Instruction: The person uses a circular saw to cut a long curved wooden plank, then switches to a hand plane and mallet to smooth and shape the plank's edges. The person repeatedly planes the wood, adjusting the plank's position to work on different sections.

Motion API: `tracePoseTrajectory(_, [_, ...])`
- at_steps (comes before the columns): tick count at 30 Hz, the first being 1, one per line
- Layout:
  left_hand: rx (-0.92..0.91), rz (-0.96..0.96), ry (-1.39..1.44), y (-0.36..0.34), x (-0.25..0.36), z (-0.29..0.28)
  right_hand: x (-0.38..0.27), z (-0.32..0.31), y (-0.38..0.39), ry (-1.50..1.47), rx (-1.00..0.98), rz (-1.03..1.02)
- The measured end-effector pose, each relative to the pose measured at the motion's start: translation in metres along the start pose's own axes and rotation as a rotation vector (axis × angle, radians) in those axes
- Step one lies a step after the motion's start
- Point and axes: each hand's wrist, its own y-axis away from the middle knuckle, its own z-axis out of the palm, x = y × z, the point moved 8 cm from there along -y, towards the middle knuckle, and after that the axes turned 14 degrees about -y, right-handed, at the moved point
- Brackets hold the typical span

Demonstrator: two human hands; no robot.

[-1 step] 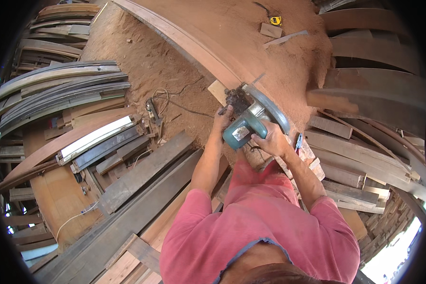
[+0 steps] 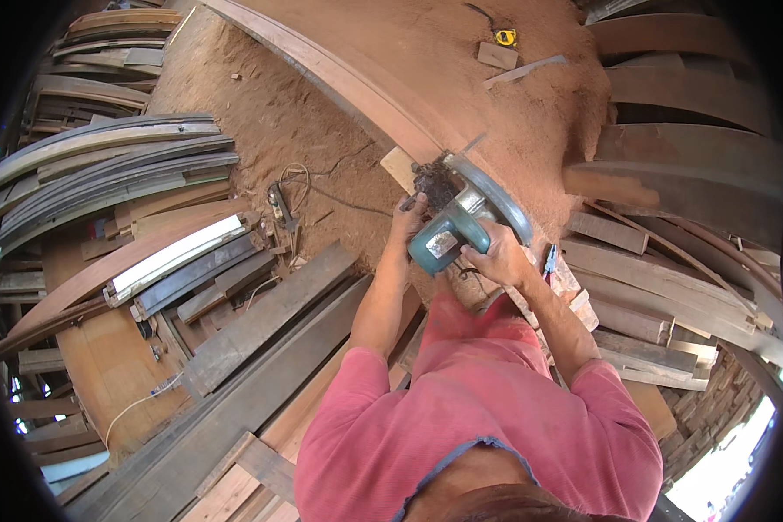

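Both of my hands are on a green circular saw (image 2: 439,244) with a curved metal blade guard (image 2: 496,196). My right hand (image 2: 503,252) is wrapped round its rear handle. My left hand (image 2: 409,217) is closed on a dark front grip beside the sawdust-caked front part. A long reddish plank (image 2: 339,83) runs from the far left to the saw's front, where part of the blade shows past the guard. Under the plank's near end, a short pale wood block (image 2: 399,169) sticks out to the left. The cutting edge below the saw is hidden.
Sawdust (image 2: 426,52) covers the ground ahead. A yellow tape measure (image 2: 505,37) lies there beside a wood offcut (image 2: 498,56). On the left, a power cord (image 2: 344,202) trails near a small tool (image 2: 280,204). Stacked boards (image 2: 113,165) stand left, more planks (image 2: 661,261) right.
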Motion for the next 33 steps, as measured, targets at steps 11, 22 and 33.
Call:
tracePoseTrajectory(11, [-0.036,-0.002,0.052,-0.02,0.052,-0.019,-0.012,0.022,-0.053,0.025,-0.038,0.015])
tracePoseTrajectory(22, [-0.072,0.012,0.054,-0.058,0.083,-0.046,-0.021,0.042,-0.101,0.021,-0.022,-0.003])
tracePoseTrajectory(33, [-0.114,0.015,0.105,-0.086,0.119,-0.069,-0.033,0.062,-0.149,0.012,-0.03,0.05])
